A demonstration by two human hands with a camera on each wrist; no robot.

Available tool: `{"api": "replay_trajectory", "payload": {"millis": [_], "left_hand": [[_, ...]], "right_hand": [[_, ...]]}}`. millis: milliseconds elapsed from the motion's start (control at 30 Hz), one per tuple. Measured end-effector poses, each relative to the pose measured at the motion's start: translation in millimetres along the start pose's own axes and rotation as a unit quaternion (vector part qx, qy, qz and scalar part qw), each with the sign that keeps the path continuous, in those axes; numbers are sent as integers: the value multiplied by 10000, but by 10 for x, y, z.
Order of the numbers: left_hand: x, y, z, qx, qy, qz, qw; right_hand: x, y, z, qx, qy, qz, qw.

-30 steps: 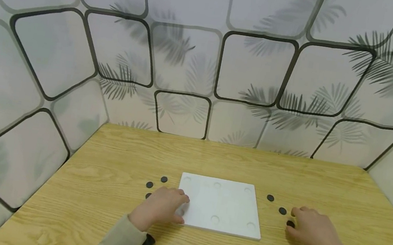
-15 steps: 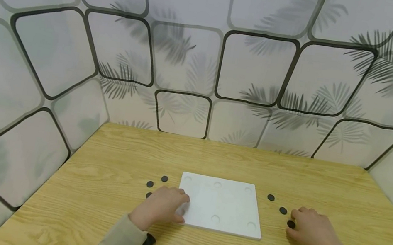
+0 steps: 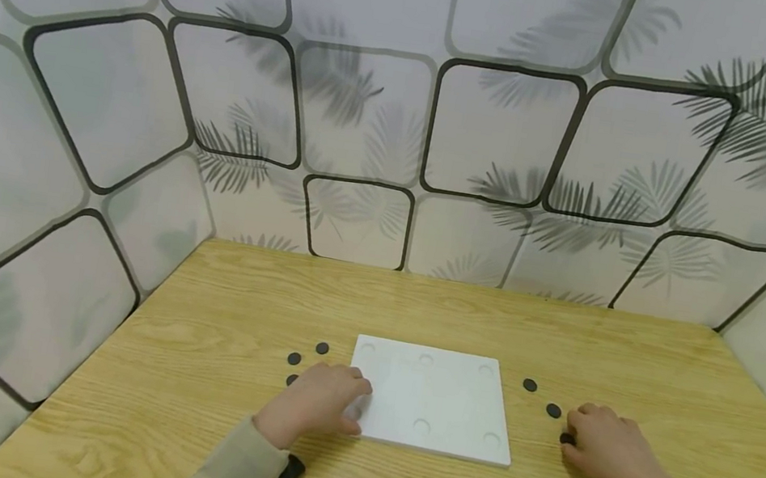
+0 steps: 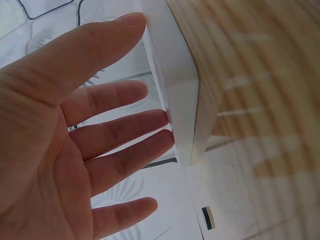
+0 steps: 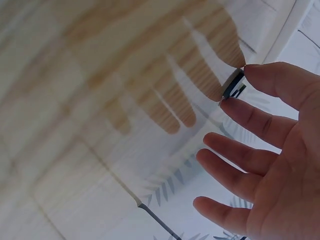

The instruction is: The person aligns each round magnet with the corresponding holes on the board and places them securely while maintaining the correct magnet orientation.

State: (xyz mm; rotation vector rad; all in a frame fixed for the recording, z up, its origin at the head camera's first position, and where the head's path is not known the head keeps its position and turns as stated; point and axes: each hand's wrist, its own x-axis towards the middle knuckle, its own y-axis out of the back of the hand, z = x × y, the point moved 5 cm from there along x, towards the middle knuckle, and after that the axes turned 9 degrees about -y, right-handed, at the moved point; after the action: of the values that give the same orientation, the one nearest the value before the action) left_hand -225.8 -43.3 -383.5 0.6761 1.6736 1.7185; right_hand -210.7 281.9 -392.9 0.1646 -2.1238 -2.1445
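In the head view, a thin white board (image 3: 437,402) with shallow round recesses lies mid-table. My left hand (image 3: 316,399) rests at its left edge, hiding part of it. The left wrist view shows the thumb (image 4: 120,32) and fairly straight fingertips along the board's edge (image 4: 175,85). To the board's right, my right hand (image 3: 606,450) pinches a small black disc (image 3: 568,439) at the tabletop. In the right wrist view, thumb and index finger meet opposite sides of this disc (image 5: 232,84), while the other fingers stay extended.
Two more black discs, a farther one (image 3: 530,385) and a nearer one (image 3: 553,411), lie between board and right hand. Left of the board are a few others (image 3: 322,348), one partly behind the left hand. Patterned walls (image 3: 366,147) border the wooden table (image 3: 258,287).
My right thumb and index finger have closed in on the nearest disc, which is now more covered in the head view. The left hand has stayed on the board's edge.
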Motion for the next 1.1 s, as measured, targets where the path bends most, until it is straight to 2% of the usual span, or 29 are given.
{"api": "replay_trajectory", "payload": {"millis": [200,367,800,1100], "left_hand": [[13,-2,2,-61,-6,20,10000],[21,-14,-3,-108,28,1,9999],[14,-9,9,-93,21,-43,9999],[9,-19,-3,-53,7,-23,10000]], "right_hand": [[17,-18,20,54,163,171,9997],[30,-12,25,162,151,128,9997],[26,-35,42,32,19,62,10000],[19,1,-18,133,28,144,9998]]}}
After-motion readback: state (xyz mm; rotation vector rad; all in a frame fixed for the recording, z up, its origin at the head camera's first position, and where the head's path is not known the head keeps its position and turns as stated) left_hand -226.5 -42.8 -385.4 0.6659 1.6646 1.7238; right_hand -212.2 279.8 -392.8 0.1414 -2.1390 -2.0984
